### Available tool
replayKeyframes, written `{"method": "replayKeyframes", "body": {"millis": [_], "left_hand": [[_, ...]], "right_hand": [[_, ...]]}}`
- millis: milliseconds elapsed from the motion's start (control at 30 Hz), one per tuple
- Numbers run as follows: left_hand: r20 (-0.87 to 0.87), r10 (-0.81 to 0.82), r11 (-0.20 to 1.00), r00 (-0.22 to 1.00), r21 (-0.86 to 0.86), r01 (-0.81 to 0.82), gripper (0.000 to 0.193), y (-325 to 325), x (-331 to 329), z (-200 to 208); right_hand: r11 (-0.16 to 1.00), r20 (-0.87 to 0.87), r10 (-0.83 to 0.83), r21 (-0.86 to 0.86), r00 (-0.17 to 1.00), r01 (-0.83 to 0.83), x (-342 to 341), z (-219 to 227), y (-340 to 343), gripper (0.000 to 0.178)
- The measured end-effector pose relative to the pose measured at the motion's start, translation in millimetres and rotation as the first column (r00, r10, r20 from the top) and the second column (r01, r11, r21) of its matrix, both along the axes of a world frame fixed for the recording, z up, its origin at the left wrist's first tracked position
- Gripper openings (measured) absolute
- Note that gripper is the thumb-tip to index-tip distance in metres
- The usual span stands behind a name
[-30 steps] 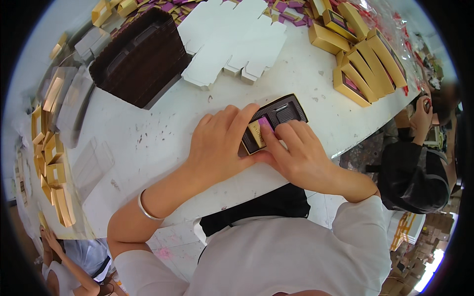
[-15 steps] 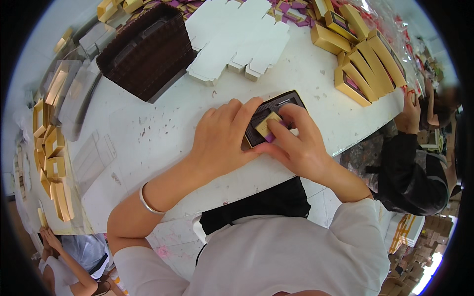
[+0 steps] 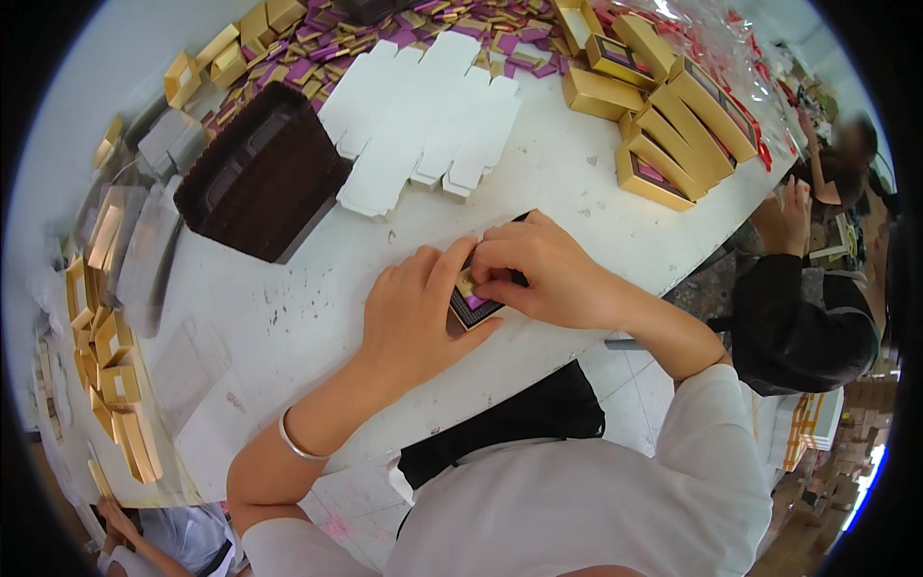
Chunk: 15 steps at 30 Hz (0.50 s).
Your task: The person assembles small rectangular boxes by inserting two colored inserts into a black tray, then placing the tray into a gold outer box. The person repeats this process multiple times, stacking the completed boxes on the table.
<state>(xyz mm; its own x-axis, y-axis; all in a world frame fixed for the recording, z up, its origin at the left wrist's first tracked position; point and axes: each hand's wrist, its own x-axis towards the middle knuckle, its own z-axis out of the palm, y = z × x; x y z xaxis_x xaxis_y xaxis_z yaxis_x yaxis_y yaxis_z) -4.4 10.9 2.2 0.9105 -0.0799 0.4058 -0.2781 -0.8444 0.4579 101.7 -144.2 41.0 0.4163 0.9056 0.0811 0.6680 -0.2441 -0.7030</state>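
Note:
In the middle of the table lies a small dark box (image 3: 480,313) with a black inner tray, partly hidden under both hands. My left hand (image 3: 409,303) grips the box along its left side, thumb at the near edge and index finger along the far side. A small gold-and-purple piece (image 3: 469,288) sits low in the box. My right hand (image 3: 548,274) reaches over the box from the right, fingers bent and pinched on that piece. The fingertips hide part of the piece and much of the tray.
Flat white cartons (image 3: 418,125) and a stack of dark brown plastic trays (image 3: 264,178) lie beyond my hands. Behind them spread many gold-and-purple pieces (image 3: 298,69). Gold boxes (image 3: 673,144) stand far right, others (image 3: 117,385) at left. A co-worker's hand (image 3: 795,216) is at right.
My right hand has pushed the gold-and-purple piece toward the near end of the box's tray. My left hand still grips the box. The whole view has shifted.

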Motion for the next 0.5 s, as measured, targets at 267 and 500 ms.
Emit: {"method": "replayKeyframes", "body": {"millis": [267,500], "left_hand": [[-0.002,-0.023,0.999,1.0,-0.043,0.023,0.076,3,1,-1],[-0.026,-0.006,1.0,1.0,-0.02,0.005,0.076,8,0,0]], "right_hand": [[0.712,0.342,-0.692,0.466,0.636,0.525,232,-2,48,0.028],[0.772,0.47,-0.584,0.072,0.661,0.631,334,-41,76,0.041]]}}
